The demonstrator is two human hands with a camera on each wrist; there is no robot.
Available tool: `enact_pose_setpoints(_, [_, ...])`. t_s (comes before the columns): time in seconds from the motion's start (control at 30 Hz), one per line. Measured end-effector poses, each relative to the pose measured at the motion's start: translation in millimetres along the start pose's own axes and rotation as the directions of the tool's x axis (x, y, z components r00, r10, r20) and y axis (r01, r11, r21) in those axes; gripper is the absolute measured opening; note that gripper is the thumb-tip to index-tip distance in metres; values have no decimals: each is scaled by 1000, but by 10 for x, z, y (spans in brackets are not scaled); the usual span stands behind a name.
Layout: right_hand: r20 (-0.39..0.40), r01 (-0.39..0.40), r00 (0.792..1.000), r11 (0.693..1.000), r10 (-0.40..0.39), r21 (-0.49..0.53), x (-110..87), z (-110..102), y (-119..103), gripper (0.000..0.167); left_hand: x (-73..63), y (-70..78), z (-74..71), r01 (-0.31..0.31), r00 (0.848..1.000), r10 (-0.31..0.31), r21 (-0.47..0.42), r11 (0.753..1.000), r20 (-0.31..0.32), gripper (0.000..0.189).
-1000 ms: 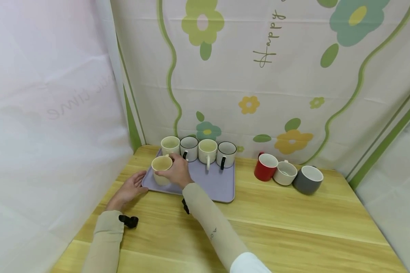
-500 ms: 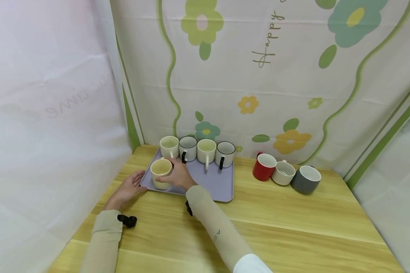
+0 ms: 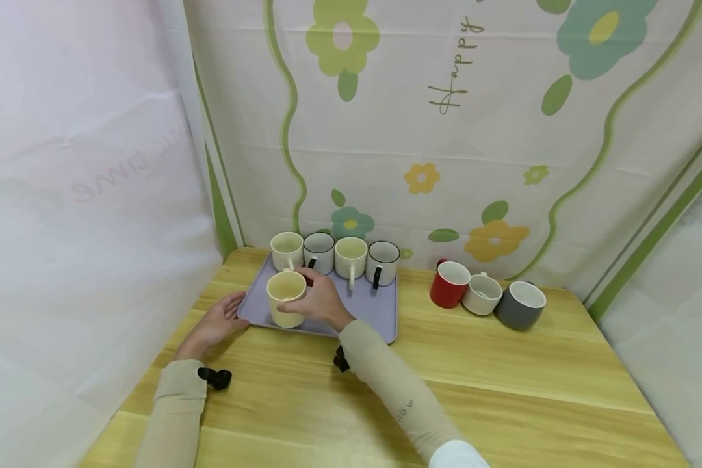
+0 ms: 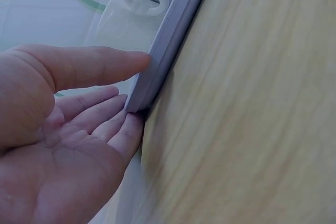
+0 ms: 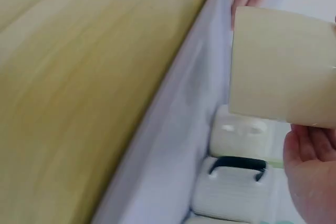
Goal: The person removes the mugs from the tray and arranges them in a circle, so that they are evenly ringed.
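My right hand [image 3: 323, 300] grips a pale yellow mug [image 3: 277, 307] around its sides, over the front left of the lilac tray [image 3: 377, 315]. In the right wrist view the mug [image 5: 283, 66] stands off from the tray's surface. My left hand [image 3: 213, 325] is at the tray's front left corner. Its thumb touches the rim and its fingers extend along the corner, as the left wrist view shows. Behind the held mug, a row of several mugs lines the tray's back: a cream mug [image 3: 285, 247], a black-rimmed mug [image 3: 322, 255], another cream mug [image 3: 348, 263] and another black-rimmed mug [image 3: 379, 270].
To the right of the tray, a red mug [image 3: 447, 290], a small white mug [image 3: 480, 299] and a dark grey mug [image 3: 517, 312] stand close together on the wooden table [image 3: 503, 383]. A flowered curtain [image 3: 374, 130] hangs right behind; a white curtain [image 3: 93, 260] closes the left side.
My right hand has brought the pale yellow mug a little to the right over the tray, and the mug looks slightly larger. The left hand has stayed at the tray's corner.
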State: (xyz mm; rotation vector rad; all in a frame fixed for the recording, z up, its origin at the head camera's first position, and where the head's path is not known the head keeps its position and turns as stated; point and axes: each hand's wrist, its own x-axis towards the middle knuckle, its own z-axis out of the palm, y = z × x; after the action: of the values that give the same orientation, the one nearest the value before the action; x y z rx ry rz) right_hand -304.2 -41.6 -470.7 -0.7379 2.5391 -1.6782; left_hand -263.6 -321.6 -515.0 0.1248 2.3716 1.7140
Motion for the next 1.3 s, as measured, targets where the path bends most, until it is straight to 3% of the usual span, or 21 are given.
enact_pose_setpoints(0.27, [-28, -6, 1000, 1000, 6, -1, -510, -612, 45, 70, -39, 4, 22, -7, 1000, 8, -3, 1000, 16, 82])
enact_pose_setpoints(0.47, [-111, -64, 992, 997, 58, -48, -985, -1173, 76, 73, -54, -11, -35, -6, 1000, 6, 10, 1000, 4, 83])
enact_pose_setpoints(0.6, [-209, -149, 971, 980, 120, -129, -1332, -1615, 113, 77, -38, -25, -60, -18, 1000, 18, 7, 1000, 8, 83])
enact_pose_setpoints(0.73, [-314, -249, 933, 946, 176, -209, -1724, -2071, 170, 79, -31, -27, -68, -22, 1000, 21, 8, 1000, 8, 84])
enact_pose_setpoints(0.9, [-435, -349, 877, 894, 205, -282, -2227, -2592, 255, 80, -25, -5, -59, -14, 1000, 14, 11, 1000, 6, 83])
enact_pose_setpoints(1.0, [-518, -432, 826, 840, 222, -329, -2474, -2861, 346, 79, -22, 2, -54, -8, 1000, 7, 20, 1000, 4, 83])
enact_pose_setpoints(1.17, [-652, -585, 702, 754, 287, -298, -2745, -3212, 539, 88, -10, -9, -47, -8, 1000, 8, 28, 1000, 5, 83])
enact_pose_setpoints(1.3, [-717, -669, 600, 714, 355, -206, -2846, -3427, 705, 93, 2, -19, -27, -16, 1000, 16, 19, 1000, 7, 83])
